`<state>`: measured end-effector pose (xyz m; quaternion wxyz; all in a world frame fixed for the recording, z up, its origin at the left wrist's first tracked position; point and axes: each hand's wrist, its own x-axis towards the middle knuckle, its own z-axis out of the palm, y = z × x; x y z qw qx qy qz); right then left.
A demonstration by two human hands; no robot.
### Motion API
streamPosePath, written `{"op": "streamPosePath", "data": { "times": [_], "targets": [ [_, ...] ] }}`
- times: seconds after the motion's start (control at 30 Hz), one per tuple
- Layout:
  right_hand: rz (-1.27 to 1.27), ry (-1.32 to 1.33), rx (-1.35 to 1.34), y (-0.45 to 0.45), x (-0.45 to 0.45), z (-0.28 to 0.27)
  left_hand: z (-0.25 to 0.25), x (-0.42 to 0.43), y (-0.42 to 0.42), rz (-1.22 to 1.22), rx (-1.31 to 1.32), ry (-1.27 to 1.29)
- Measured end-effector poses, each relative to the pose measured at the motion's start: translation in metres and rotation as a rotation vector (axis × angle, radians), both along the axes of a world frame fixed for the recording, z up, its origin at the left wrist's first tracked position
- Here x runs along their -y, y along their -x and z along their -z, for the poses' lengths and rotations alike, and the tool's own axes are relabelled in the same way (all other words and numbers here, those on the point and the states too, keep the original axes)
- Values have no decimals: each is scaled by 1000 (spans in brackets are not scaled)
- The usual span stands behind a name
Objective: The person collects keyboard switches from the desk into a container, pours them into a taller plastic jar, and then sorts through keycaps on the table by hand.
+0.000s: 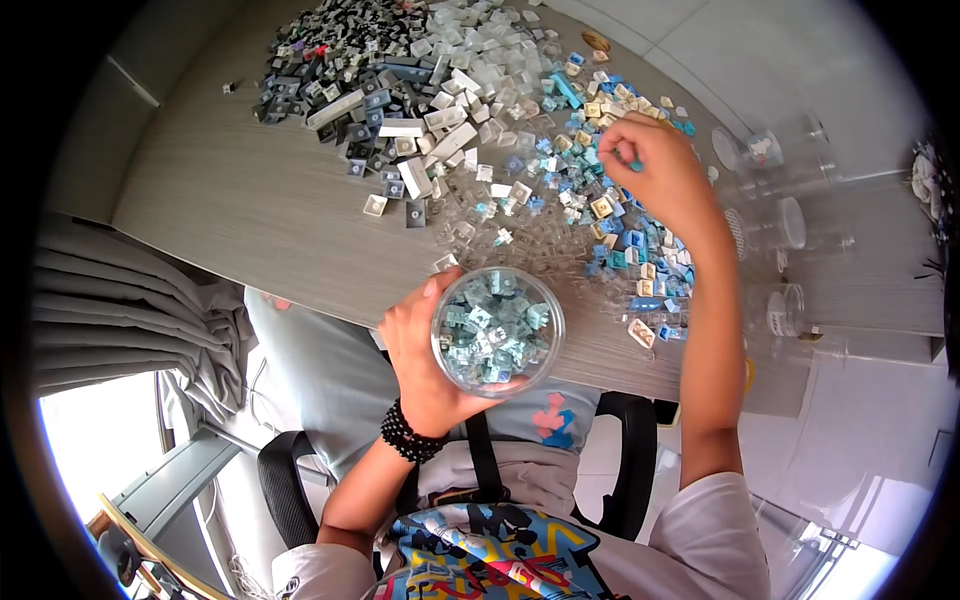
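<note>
My left hand [415, 345] is wrapped round a clear round jar [556, 345] just off the table's front edge. Inside lie many pale teal, see-through keyboard switches [495, 335]. Over the right part of the table, my right hand [650, 165] has its fingers curled together in a pinch; whatever they hold, if anything, is hidden. Beneath and beside it spread blue and cream keycaps [602, 207] mixed with small light-blue switches [548, 165]. Clear switch parts [490, 235] are scattered between the two hands.
Dark grey keycaps [375, 105] and black pieces are heaped at the back left, with translucent white keycaps [480, 50] beside them. Several clear jars [785, 310] lie along the right side. A grey curtain [130, 305] hangs at left. Chair armrests [630, 455] flank my lap.
</note>
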<state>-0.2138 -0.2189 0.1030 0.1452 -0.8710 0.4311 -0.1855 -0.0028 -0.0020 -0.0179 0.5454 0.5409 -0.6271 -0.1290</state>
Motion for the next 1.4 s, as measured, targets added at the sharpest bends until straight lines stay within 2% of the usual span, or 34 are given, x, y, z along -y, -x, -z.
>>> {"op": "streamPosePath", "data": {
  "times": [0.1, 0.17, 0.43, 0.6, 0.73, 0.97, 1.13, 1.4],
  "targets": [
    [-29, 2, -12, -21, -37, -39, -3, 2, -2, 9, -3, 5],
    [-148, -19, 83, -32, -67, -56, -6, 1, -2, 2, 33, -7],
    [-304, -13, 155, -44, -104, -61, -3, 3, 0, 2, -13, 7],
    [-39, 69, 136, -16, -78, -68, -4, 1, 0, 5, 0, -18],
    [214, 107, 52, 5, -47, -45, -4, 2, 0, 11, 6, 0],
    [121, -68, 58, 5, -16, 14, -1, -1, 0, -9, 7, -9],
    [132, -97, -90, -5, -19, 19, 3, 2, 3, -6, -45, 29],
    [134, -53, -114, -9, -22, 23, 2, -1, 1, -16, -8, 2]
  ]
}}
